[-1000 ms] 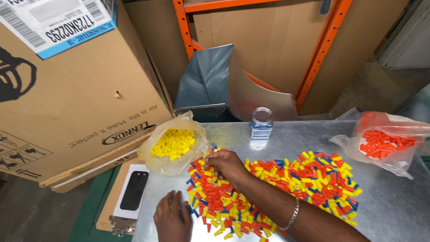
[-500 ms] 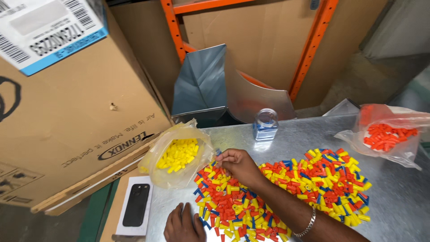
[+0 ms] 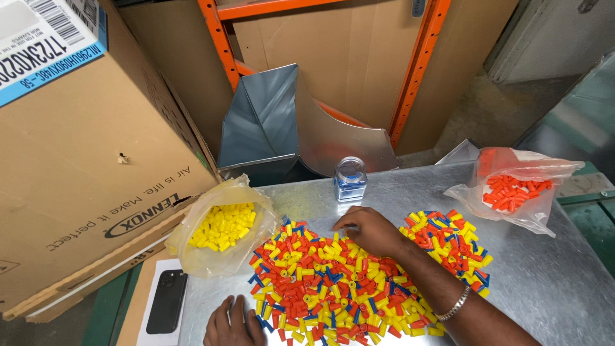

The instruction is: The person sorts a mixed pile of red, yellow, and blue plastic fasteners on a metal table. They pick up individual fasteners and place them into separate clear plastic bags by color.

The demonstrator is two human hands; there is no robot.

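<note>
A spread of small yellow, orange and blue caps (image 3: 333, 282) covers the metal table (image 3: 551, 282). My right hand (image 3: 365, 229) lies on the far side of the pile, fingertips pinched at a cap near its top edge; whether it holds one I cannot tell. My left hand (image 3: 232, 323) rests flat on the table at the pile's near left edge, holding nothing. A clear bag of yellow caps (image 3: 221, 227) lies open left of the pile. A bag of orange caps (image 3: 516, 189) sits at the right. A small clear jar with blue caps (image 3: 350, 179) stands behind my right hand.
A large cardboard box (image 3: 77, 166) leans at the left. A black phone (image 3: 166, 301) lies on a white sheet near the table's left edge. Bent sheet-metal ducting (image 3: 282, 122) and an orange rack frame (image 3: 416, 70) stand behind the table.
My right hand has slid right from beside the yellow bag to the top middle of the pile. The view has tilted down a little. My left hand has stayed put.
</note>
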